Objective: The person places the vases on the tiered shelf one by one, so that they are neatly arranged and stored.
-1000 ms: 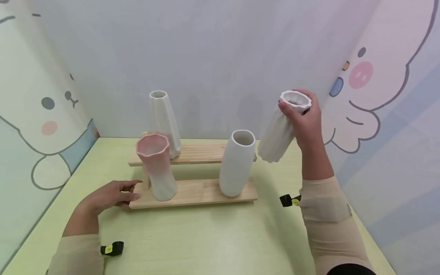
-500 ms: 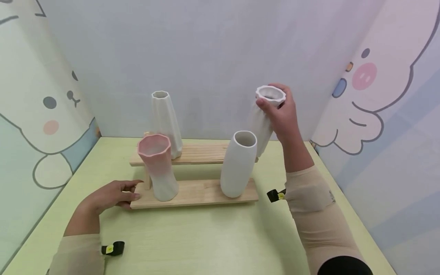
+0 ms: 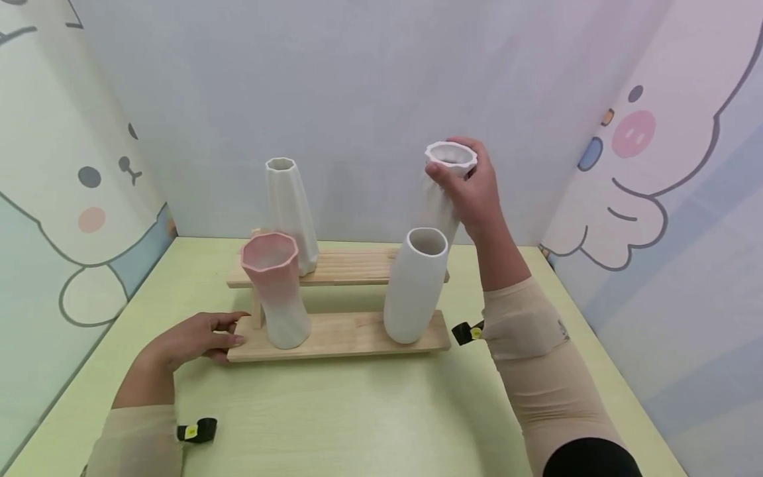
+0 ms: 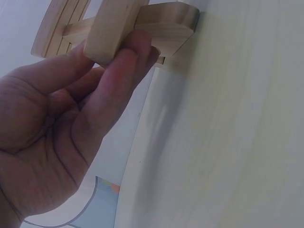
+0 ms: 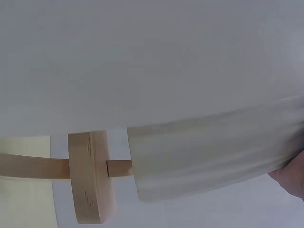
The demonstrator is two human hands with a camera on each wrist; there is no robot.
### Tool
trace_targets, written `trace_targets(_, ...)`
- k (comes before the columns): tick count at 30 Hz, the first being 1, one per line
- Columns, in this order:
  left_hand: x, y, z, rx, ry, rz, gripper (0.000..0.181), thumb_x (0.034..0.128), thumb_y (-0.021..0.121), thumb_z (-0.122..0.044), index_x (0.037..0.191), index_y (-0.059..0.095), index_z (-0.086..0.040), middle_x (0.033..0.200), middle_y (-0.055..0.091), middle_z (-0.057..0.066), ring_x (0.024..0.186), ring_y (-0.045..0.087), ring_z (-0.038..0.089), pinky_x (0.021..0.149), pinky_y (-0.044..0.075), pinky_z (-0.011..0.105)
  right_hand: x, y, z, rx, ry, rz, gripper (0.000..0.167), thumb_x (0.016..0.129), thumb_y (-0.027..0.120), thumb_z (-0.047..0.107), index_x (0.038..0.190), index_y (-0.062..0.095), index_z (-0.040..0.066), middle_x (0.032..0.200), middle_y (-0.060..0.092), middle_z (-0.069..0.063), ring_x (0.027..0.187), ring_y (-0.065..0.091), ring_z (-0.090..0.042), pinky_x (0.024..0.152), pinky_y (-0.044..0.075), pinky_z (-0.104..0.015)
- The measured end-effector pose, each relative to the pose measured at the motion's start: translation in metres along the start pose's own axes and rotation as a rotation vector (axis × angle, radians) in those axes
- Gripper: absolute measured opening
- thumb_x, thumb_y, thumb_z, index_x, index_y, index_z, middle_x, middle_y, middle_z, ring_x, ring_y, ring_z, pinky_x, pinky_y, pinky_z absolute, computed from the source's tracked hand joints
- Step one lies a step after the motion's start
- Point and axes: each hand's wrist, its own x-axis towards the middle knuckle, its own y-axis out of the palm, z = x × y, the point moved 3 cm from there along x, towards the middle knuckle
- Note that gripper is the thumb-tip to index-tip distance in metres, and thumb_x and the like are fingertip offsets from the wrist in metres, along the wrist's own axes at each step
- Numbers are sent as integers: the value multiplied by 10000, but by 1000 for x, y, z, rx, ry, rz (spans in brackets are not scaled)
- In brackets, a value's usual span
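My right hand [image 3: 477,192] grips a white ribbed vase [image 3: 440,199] just below its scalloped rim, at the right end of the upper shelf [image 3: 352,266]. In the right wrist view, the base of this ribbed vase [image 5: 204,159] appears slightly apart from the wooden board [image 5: 88,190]. At the left end of the lower shelf [image 3: 346,334], my left hand [image 3: 193,338] pinches the board between thumb and fingers. A pink-and-white vase [image 3: 280,298] and a smooth white vase [image 3: 415,288] stand on this lower shelf. Upright at the upper left is a tall white faceted vase [image 3: 291,212].
The two-tier wooden stand rests on a pale green table [image 3: 334,411]. Behind it hangs a plain light wall sheet [image 3: 357,99], with cartoon-printed panels at both sides. The smooth white vase hides the lower part of the held one in the head view.
My right hand has moved left with the ribbed vase, from beside the stand to the upper shelf's right end, and the vase has become more upright. The left hand stays on the lower board.
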Motion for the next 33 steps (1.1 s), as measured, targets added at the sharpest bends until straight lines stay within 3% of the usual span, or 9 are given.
trace_targets(11, 1, 2, -2, 0, -4, 0, 702, 934, 679, -277, 1471, 366, 48, 901, 451, 108, 765, 647, 188, 700, 551, 303, 2, 22, -7, -25, 4, 83, 727, 733, 851, 451, 1302, 493, 174, 1104, 592, -46, 965, 587, -207, 797, 515, -330)
trace_targets(18, 3, 4, -3, 3, -6, -3, 708, 921, 694, -287, 1463, 381, 45, 904, 451, 107, 757, 637, 186, 695, 553, 305, -2, 26, -15, -68, 24, 101, 644, 791, 814, 387, 1310, 491, 184, 1106, 599, -32, 969, 585, -193, 815, 501, -326)
trace_targets(25, 3, 3, -4, 1, -8, -9, 697, 923, 692, -283, 1463, 390, 38, 911, 449, 96, 761, 642, 178, 701, 557, 303, -7, 23, -17, -8, 13, 111, 613, 818, 790, 341, 1320, 469, 191, 1124, 592, -38, 984, 580, -196, 821, 502, -333)
trace_targets(33, 3, 4, -2, -11, -28, -13, 727, 914, 701, -299, 1477, 375, 25, 926, 452, 103, 771, 636, 185, 710, 557, 309, -8, 22, -19, 25, 55, 170, 612, 842, 769, 322, 1332, 419, 221, 1167, 568, -33, 1021, 567, -201, 846, 492, -355)
